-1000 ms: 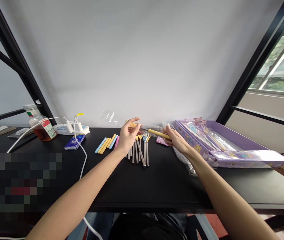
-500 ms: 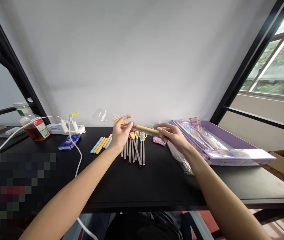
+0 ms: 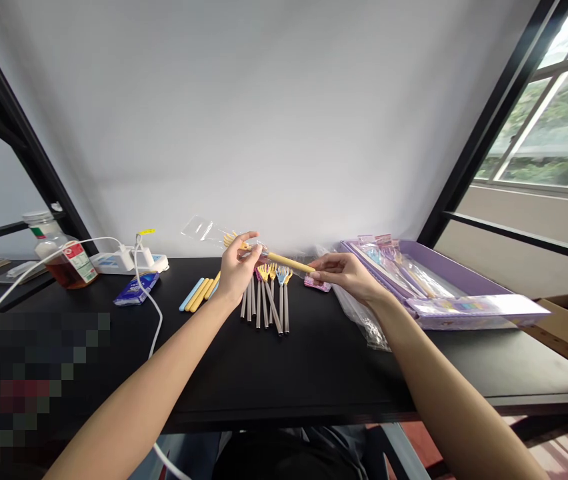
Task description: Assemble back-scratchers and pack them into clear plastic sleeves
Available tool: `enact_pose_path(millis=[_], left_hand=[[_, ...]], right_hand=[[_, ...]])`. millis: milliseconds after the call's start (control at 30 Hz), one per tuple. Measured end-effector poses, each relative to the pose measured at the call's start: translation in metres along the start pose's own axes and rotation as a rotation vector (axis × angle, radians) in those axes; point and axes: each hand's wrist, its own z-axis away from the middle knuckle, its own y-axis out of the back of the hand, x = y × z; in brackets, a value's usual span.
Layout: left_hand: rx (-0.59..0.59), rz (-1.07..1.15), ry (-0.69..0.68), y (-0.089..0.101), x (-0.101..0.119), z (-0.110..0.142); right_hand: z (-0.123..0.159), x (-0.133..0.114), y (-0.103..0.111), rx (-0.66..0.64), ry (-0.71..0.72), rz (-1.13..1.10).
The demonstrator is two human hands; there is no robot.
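Note:
A yellow back scratcher (image 3: 290,263) with a claw-shaped head is held level above the table, partly inside a clear plastic sleeve (image 3: 202,229). My left hand (image 3: 237,268) is closed around it near the claw, thumb on top. The fingers of my right hand (image 3: 343,275) pinch the far end of the yellow handle. Just below lie several claw heads with metal rods (image 3: 273,300), in yellow, blue and pink, side by side. Several loose yellow and blue handles (image 3: 199,293) rest left of them, some hidden behind my left hand.
On the right stands an open purple box (image 3: 464,279) with wrapped scratchers inside. Clear plastic bags (image 3: 359,313) and a small pink packet (image 3: 317,284) lie beside it. Leftward are a blue packet (image 3: 137,289), a power strip (image 3: 109,262), a white cable (image 3: 160,320) and a jar (image 3: 71,260).
The handle end of the back scratcher has dipped a little, my right hand moving slightly down and left. Both hands keep their hold. The whole view has shifted slightly.

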Motion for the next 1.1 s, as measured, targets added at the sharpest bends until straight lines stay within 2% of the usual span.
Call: enact_pose_path(millis=[233,367,533,600,700,800,933,1000,1100], left_hand=[[-0.197,-0.052,-0.052,-0.002,0.000,0.007],[-0.218,-0.076,-0.060,-0.001,0.003,0.007],[-0.246,-0.038,0.055,-0.001,0.002,0.007],[-0.274,-0.040,0.067,-0.001,0.001,0.008],[-0.289,-0.035,0.073,-0.002,0.000,0.009],[-0.253,0.010,0.114,-0.001,0.001,0.006],[-0.188,0.093,0.183,0.004,0.004,0.000],[-0.208,0.143,0.215,0.005,0.006,-0.001],[-0.263,0.191,0.246,0.005,0.008,0.001]], right_hand=[[0.001,-0.007,-0.019,0.042,0.049,0.154],[0.001,-0.010,-0.027,0.007,0.050,0.136],[-0.002,0.001,-0.025,0.102,0.125,0.281],[-0.002,0.003,-0.025,0.093,0.129,0.325],[0.000,-0.001,-0.025,-0.003,0.070,0.254],[0.004,-0.009,-0.021,-0.104,0.016,0.071],[0.007,-0.014,-0.008,-0.117,0.001,-0.101],[0.008,-0.014,-0.003,-0.118,0.013,-0.138],[0.008,-0.014,-0.003,-0.193,0.055,-0.121]])
